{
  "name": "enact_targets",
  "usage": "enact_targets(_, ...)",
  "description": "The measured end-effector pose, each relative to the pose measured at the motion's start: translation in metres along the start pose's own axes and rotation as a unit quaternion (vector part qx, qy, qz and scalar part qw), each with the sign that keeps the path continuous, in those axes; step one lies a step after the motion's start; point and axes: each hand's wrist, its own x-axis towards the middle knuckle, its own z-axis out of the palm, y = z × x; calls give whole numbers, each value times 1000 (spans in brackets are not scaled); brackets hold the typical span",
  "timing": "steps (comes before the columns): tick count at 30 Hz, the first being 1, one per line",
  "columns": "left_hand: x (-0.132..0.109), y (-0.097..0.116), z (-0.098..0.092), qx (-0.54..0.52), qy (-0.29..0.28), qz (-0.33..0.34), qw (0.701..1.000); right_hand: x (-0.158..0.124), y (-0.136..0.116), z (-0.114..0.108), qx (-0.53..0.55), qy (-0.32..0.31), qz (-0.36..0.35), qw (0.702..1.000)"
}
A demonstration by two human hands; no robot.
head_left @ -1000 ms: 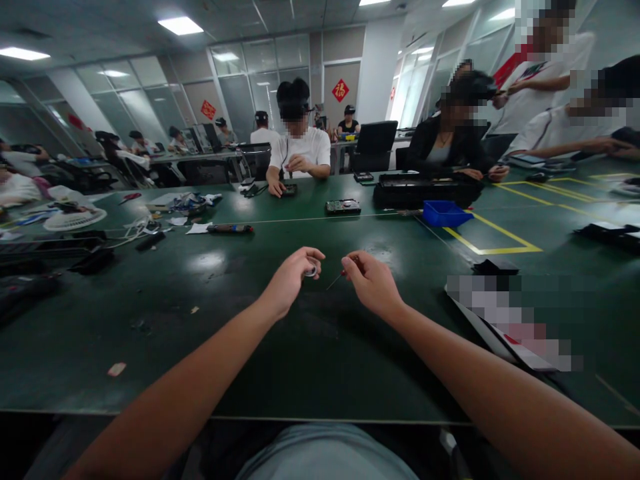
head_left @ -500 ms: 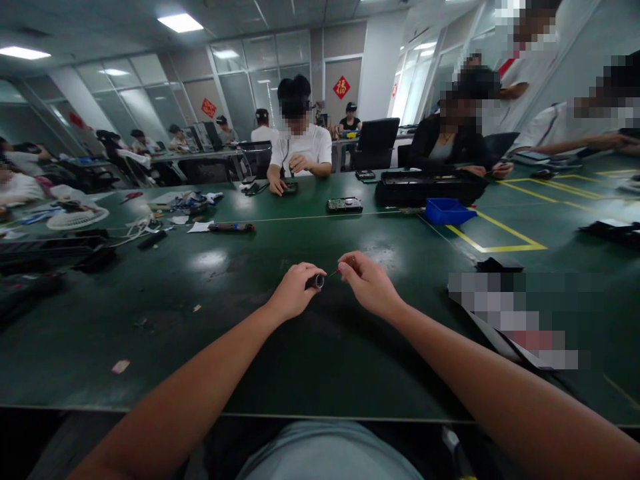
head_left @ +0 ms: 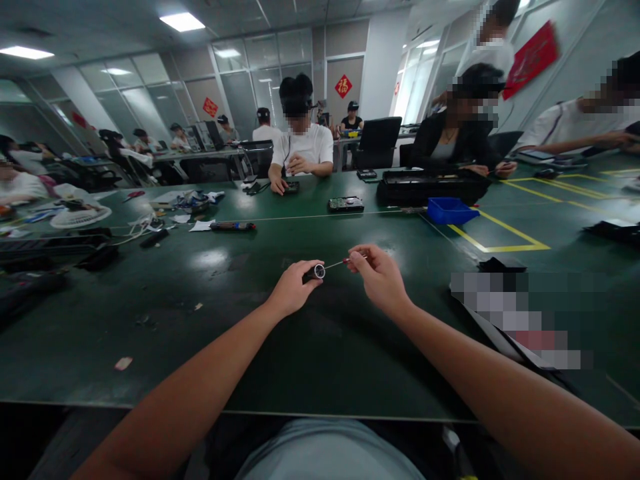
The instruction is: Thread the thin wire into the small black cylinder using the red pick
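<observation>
My left hand (head_left: 291, 287) is closed around a small dark cylindrical part (head_left: 315, 272) with a shiny round end that faces right. My right hand (head_left: 380, 277) pinches a thin screwdriver (head_left: 341, 263) with a red handle, and its metal tip points into the end of the cylinder. Both hands hover just above the green table (head_left: 240, 333) at its middle.
A pixelated flat object (head_left: 515, 320) lies right of my hands. A blue bin (head_left: 449, 210) and a black case (head_left: 425, 187) sit farther back, with a circuit board (head_left: 345, 204) and a dark tool (head_left: 231, 226). Cables and clutter (head_left: 75, 233) fill the left. Several people sit across the table.
My left hand turned the cylinder so its shiny end faces the right hand. The screwdriver tip came up from pointing down to meet that end.
</observation>
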Motion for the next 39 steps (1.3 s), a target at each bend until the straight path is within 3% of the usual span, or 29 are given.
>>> enact_targets(12,-1,-3,1,-18,4,5,1000,1,4,0,-36,9,7,999)
enact_targets(22,-1,-1,0,-24,-9,1,1000,6,11,1,26,14,47,998)
enact_targets(31,-2,-3,1,-20,-5,18,1000,1,-5,-5,-123,9,42,991)
enact_targets(39,-1,-1,-1,-15,-9,11,1000,1,-5,-4,-129,7,24,991)
